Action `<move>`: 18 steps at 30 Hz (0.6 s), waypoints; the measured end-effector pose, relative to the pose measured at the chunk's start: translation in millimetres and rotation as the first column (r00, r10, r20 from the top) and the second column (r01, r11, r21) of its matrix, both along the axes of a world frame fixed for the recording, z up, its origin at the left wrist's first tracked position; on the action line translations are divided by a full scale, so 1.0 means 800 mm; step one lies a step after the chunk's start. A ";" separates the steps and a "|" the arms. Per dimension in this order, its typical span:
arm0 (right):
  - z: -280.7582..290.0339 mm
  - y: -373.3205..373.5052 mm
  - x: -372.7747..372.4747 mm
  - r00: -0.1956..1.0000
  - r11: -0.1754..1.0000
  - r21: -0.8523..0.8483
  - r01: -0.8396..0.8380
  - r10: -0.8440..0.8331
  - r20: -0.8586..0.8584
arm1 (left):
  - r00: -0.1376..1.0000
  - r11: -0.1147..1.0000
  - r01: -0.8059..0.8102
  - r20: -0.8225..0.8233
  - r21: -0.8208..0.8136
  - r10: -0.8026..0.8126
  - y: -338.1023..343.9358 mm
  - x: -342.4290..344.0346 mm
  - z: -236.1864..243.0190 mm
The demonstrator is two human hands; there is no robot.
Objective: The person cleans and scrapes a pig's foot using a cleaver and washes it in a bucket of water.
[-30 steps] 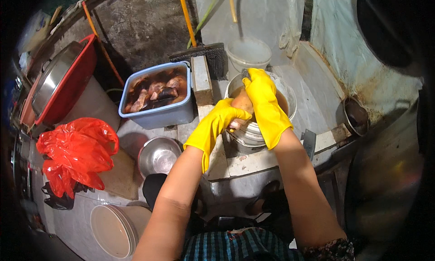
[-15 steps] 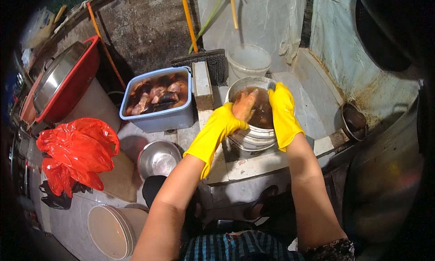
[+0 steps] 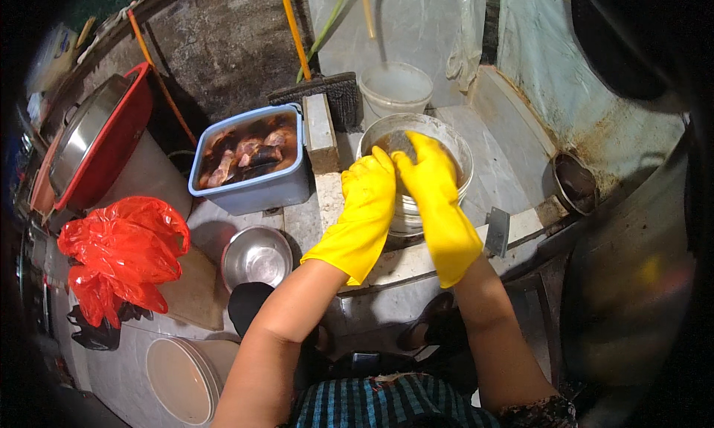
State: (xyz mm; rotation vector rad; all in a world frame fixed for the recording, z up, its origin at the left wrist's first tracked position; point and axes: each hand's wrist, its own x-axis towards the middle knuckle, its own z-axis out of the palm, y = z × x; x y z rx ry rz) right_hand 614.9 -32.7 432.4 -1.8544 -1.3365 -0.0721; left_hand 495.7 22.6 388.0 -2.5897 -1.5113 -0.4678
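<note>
My left hand (image 3: 368, 194) in a yellow rubber glove is closed over the white bucket (image 3: 465, 153) of brownish liquid; what it holds is hidden. My right hand (image 3: 428, 175), also gloved, is beside it, its fingers closed on a small grey object (image 3: 399, 141) that looks like a scrubber. Left of the bucket, a blue tub (image 3: 253, 194) holds several meat pieces (image 3: 249, 151) in dark liquid. A grey metal blade (image 3: 497, 235) stands at the bucket's lower right.
An empty-looking bucket (image 3: 394, 82) stands behind. At left are a lidded red basin (image 3: 126, 116), red plastic bags (image 3: 123, 246), a steel bowl (image 3: 256, 257) and pale buckets (image 3: 182, 376). A pot (image 3: 576, 186) sits at right; a broom (image 3: 335, 93) leans at the back.
My left hand has risen over the bucket and my right has shifted left, so they are close together. The pinkish piece my left hand held earlier is now hidden.
</note>
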 end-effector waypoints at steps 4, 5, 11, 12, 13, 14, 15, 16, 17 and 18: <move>-0.053 -0.008 0.032 0.993 0.999 0.034 0.017 -0.013 -0.117 | 0.983 0.940 0.112 0.177 -0.322 -0.056 -0.052 -0.003 0.096; -0.055 -0.013 0.028 0.983 0.999 0.043 -0.012 0.020 -0.181 | 0.975 0.912 0.111 0.222 -0.394 -0.022 -0.053 -0.012 0.105; -0.020 -0.029 -0.034 0.929 0.948 0.151 -0.279 0.307 -0.207 | 0.879 0.731 0.271 0.470 -0.626 0.076 0.016 -0.054 0.044; -0.026 -0.027 -0.038 0.966 0.973 0.064 -0.223 0.229 -0.120 | 0.889 0.750 0.218 0.443 -0.625 0.111 0.015 -0.050 0.039; -0.030 -0.023 -0.039 0.983 0.982 0.057 -0.182 0.184 -0.017 | 0.898 0.766 0.164 0.415 -0.621 0.145 0.015 -0.047 0.034; -0.031 -0.017 -0.038 0.990 0.991 -0.006 -0.137 0.137 -0.040 | 0.909 0.767 0.147 0.390 -0.625 0.143 0.018 -0.045 0.031; -0.015 -0.011 -0.041 0.994 0.992 -0.077 -0.097 0.093 -0.060 | 0.919 0.763 0.128 0.364 -0.633 0.148 0.017 -0.045 0.029; -0.018 0.001 -0.033 0.998 0.995 -0.078 -0.056 0.055 -0.014 | 0.930 0.761 0.114 0.339 -0.639 0.145 0.014 -0.043 0.032; -0.020 0.014 -0.025 0.999 0.997 -0.080 -0.015 0.018 0.035 | 0.939 0.758 0.100 0.313 -0.645 0.141 0.011 -0.042 0.035; -0.025 0.027 -0.016 0.996 0.996 -0.084 0.030 -0.023 0.083 | 0.950 0.756 0.093 0.285 -0.648 0.128 0.009 -0.039 0.039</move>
